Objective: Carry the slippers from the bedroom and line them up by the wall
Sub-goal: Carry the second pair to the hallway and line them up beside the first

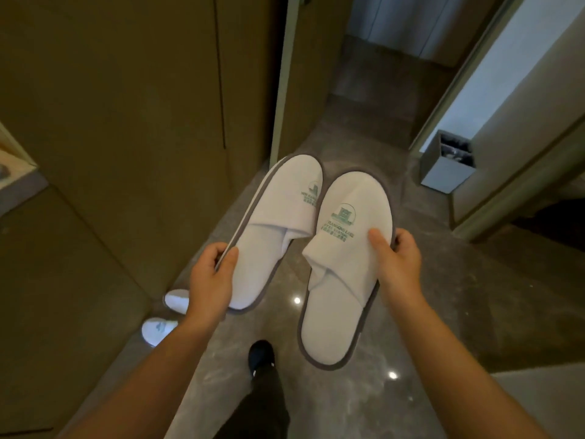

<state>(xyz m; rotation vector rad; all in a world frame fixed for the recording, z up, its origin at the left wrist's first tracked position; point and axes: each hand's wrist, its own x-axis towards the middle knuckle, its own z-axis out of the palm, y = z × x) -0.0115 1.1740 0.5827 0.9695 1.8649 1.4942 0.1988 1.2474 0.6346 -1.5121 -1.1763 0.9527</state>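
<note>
I hold two white slippers with grey edging and a green logo in front of me, toes pointing away. My left hand grips the left slipper at its outer edge, tilted on its side. My right hand pinches the right slipper by its upper, sole facing down. Two more white slippers lie side by side on the floor against the brown wall at lower left, partly hidden by my left forearm.
Glossy grey marble floor runs ahead down a corridor. A grey square bin stands by a doorway at right. My dark shoe is on the floor below the slippers. A door frame edge stands ahead left.
</note>
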